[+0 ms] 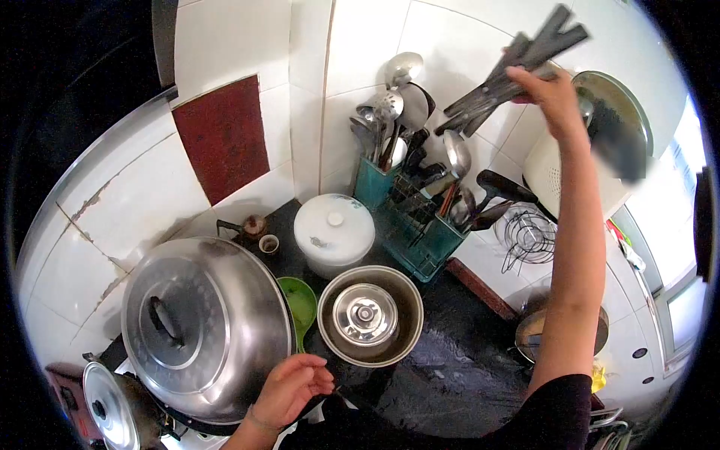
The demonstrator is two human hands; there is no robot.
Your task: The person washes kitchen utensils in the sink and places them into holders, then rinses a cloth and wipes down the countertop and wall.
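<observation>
My right hand (544, 90) is raised high at the upper right, its fingers wrapped round several dark grey flat bars (487, 94) that cross one another. The bars hang in front of the tiled wall, above the utensil rack. Low in the middle, my left hand (292, 386) is loosely bent with nothing visible in it. It hovers beside the large domed steel lid (202, 330), just below the handle of a green ladle or scoop (300, 304). A metal pot (330, 352) with a small shiny lid (365, 315) inside stands close by on the dark counter.
A white lidded container (334, 225) stands at the back corner. Behind it, a teal rack (424, 247) holds ladles and other utensils. A wire stand (529, 236) is to the right. Another lidded pot (112, 401) sits at lower left. The black counter (465, 352) looks wet.
</observation>
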